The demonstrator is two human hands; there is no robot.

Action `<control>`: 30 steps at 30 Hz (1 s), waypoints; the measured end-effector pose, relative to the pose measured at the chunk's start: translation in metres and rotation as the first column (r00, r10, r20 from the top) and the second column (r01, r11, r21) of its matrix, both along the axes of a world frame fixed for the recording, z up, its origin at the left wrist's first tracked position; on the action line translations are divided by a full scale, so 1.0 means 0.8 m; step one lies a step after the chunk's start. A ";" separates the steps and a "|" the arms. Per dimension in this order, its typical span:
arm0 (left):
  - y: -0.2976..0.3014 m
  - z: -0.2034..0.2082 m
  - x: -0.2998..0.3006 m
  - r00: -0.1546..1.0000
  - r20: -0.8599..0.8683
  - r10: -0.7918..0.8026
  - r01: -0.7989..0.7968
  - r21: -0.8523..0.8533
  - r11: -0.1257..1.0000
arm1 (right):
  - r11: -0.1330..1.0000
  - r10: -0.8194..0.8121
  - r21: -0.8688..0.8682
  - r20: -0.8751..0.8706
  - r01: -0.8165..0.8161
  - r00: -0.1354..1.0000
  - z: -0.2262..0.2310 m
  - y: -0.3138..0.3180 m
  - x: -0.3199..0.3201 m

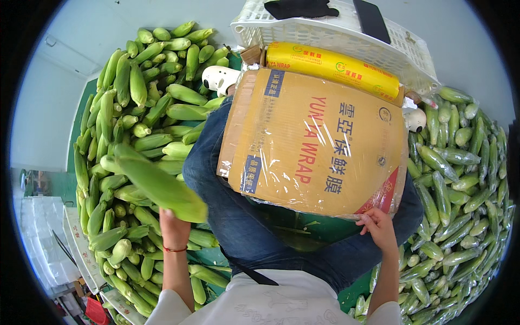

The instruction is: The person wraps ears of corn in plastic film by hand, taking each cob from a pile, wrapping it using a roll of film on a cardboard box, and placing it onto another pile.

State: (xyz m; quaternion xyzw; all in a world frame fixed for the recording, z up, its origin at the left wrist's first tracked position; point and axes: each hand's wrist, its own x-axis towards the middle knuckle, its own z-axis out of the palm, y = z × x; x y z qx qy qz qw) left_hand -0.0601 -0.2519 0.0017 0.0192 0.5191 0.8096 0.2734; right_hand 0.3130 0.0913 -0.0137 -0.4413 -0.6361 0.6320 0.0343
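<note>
My left hand point(174, 232) grips the lower end of a green ear of corn in its husk point(160, 184), tilted up over a heap of corn and slightly blurred. Across my lap lies a flattened brown cardboard box point(281, 141) with clear plastic film point(319, 127) stretched over it. At the board's near right corner my right hand point(379, 230) pinches the film's edge between thumb and fingers. Along the board's far edge sits a yellow roll of cling film point(330, 70) in an open carton.
Unwrapped corn point(187, 95) is heaped on my left; film-wrapped corn point(444, 195) is piled on my right. Beyond the roll stands a white plastic crate point(406, 49) carrying a black phone-like slab point(371, 20) and a dark cloth point(300, 8). White shoes point(219, 77) flank the board.
</note>
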 end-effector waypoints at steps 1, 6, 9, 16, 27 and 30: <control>0.021 0.004 0.011 0.989 -0.090 -0.119 0.108 -0.118 0.987 | 1.000 -0.017 0.026 0.006 0.017 1.000 0.002 -0.003 0.001; 0.178 0.065 0.053 0.327 -0.647 -0.689 0.302 -0.620 0.725 | 0.820 0.074 0.552 0.158 -0.150 0.985 0.019 -0.020 -0.007; 0.257 0.074 0.068 -0.147 -0.655 -0.741 0.247 -0.750 0.614 | 0.689 0.105 0.689 0.210 -0.223 0.972 0.055 -0.030 -0.011; 0.321 0.047 0.056 -0.193 -0.461 -0.866 0.458 -0.823 0.336 | 0.880 -0.027 0.441 -0.330 0.179 0.944 0.053 -0.004 -0.059; 0.185 0.012 0.071 0.278 -0.563 -0.778 -0.071 -0.820 0.568 | 0.250 0.044 0.962 0.101 -0.108 0.994 -0.006 0.050 -0.151; 0.222 0.044 0.002 0.432 -0.606 -0.668 0.143 -0.686 0.714 | 0.235 0.074 0.965 0.104 -0.119 0.992 -0.006 0.052 -0.152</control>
